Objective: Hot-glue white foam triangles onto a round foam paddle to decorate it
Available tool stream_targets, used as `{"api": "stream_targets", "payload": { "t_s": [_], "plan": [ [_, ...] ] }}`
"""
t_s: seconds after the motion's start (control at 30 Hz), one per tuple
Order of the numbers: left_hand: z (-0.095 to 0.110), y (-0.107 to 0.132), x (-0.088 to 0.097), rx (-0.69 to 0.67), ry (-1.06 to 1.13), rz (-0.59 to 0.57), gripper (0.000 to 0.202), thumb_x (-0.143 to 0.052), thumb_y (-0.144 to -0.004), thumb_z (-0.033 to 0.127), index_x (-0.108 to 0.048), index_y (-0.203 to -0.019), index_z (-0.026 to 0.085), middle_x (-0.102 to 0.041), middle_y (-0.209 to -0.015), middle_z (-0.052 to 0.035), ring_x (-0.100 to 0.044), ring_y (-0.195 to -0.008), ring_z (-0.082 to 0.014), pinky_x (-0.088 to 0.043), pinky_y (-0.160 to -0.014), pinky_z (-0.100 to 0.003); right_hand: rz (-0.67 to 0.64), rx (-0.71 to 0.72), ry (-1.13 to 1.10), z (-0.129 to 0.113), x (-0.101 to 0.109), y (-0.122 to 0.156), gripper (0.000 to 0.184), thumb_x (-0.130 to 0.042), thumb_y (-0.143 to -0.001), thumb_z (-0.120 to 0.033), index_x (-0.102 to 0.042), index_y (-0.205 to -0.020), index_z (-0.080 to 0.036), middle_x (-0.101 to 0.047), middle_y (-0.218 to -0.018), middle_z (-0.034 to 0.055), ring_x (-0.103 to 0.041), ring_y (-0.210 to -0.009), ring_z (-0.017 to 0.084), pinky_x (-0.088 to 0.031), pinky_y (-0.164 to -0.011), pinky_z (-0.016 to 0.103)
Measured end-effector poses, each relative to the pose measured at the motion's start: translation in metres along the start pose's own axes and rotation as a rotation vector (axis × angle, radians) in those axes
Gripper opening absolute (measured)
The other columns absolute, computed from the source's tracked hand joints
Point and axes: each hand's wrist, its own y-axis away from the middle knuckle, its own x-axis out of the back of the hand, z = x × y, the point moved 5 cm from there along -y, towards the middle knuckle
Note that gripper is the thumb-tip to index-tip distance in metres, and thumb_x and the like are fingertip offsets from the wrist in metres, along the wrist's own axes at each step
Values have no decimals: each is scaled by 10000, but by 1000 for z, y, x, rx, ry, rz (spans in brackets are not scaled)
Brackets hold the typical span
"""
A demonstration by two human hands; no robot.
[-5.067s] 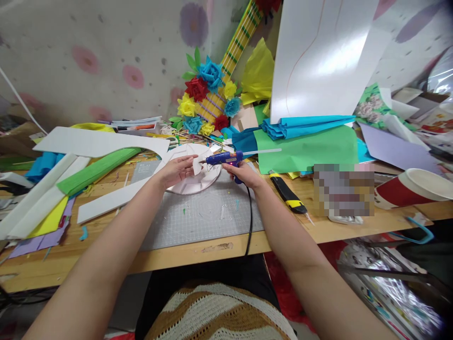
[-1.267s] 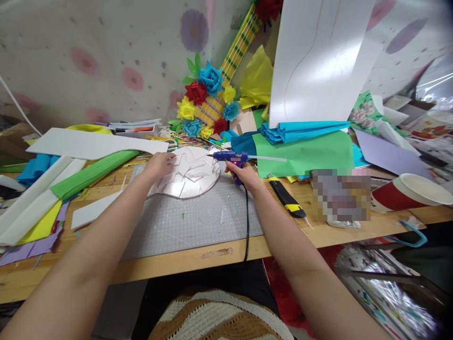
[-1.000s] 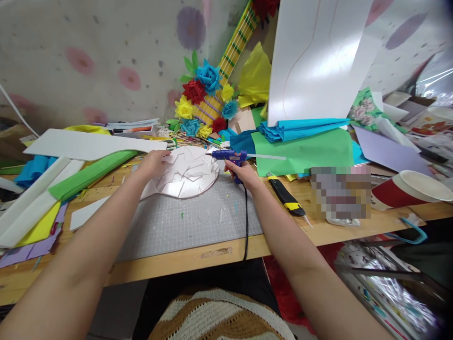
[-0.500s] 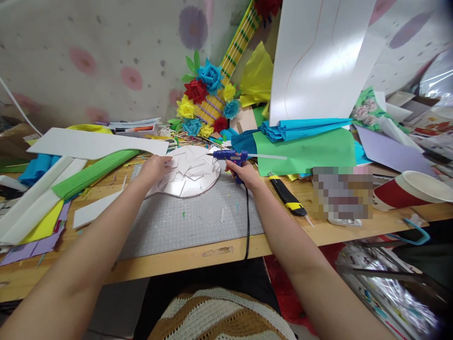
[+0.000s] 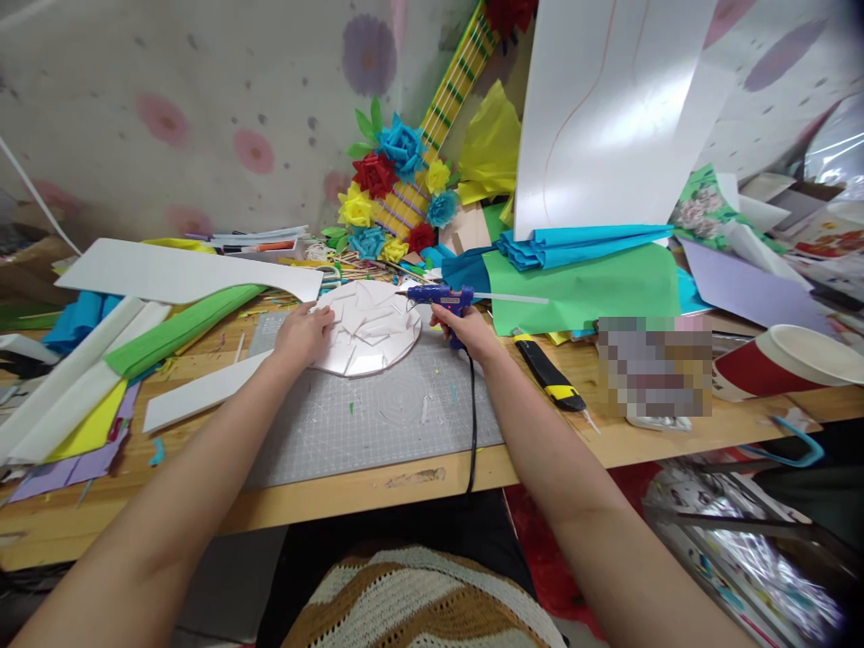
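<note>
Gluing work at a crowded tabletop point(image 5: 540, 436), seen from the head camera. The main piece, a rounded white board point(image 5: 378, 360), lies flat on the gray cutting mat point(image 5: 378, 432), its upper face covered with angular white pieces point(image 5: 355, 315) that overlap in places. The right hand point(image 5: 465, 328) has its fingers wrapped around the grip of a blue glue gun point(image 5: 438, 295); a translucent glue stick point(image 5: 513, 298) projects from the rear, and a black cable point(image 5: 472, 423) hangs past the tabletop's front edge. The nozzle points left, over the board's far right margin; contact with the surface cannot be made out. The left hand point(image 5: 303, 337) rests at the board's left side, fingers bent against it; whether they pinch a piece or merely steady the board cannot be told. The step in hand is judged to be fixing the white pieces with glue. The next move would call for a still board, a nozzle brought precisely to the chosen seam, and left fingers clear of the hot tip. A black-and-yellow utility knife point(image 5: 550, 372) lies right of the mat; a flower-trimmed yellow guitar model point(image 5: 405, 205) stands behind.
</note>
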Motion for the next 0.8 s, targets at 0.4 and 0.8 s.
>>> {"api": "stream_targets", "payload": {
  "t_s": [0.4, 0.8],
  "plan": [
    [0, -6, 32, 35, 208, 214, 281, -526, -776, 134, -733, -942, 226, -527, -1399, -60, -389, -1361, -279, -295, -1144, -465, 6, 13, -36, 0, 0, -1, 462, -648, -633, -666, -603, -670, -208, -682, -742, 50, -456, -510, 106, -386, -495, 264],
    [-39, 8, 43, 488, 619, 294, 267, -663, -725, 344, -746, -933, 199, -737, -850, -39, -655, -760, -199, -518, -711, -304, 17, 11, -55, -2, 0, -1, 477, -653, -607, -680, -592, -642, -208, -665, -710, 45, -444, -498, 103, -374, -489, 269]
  ]
}}
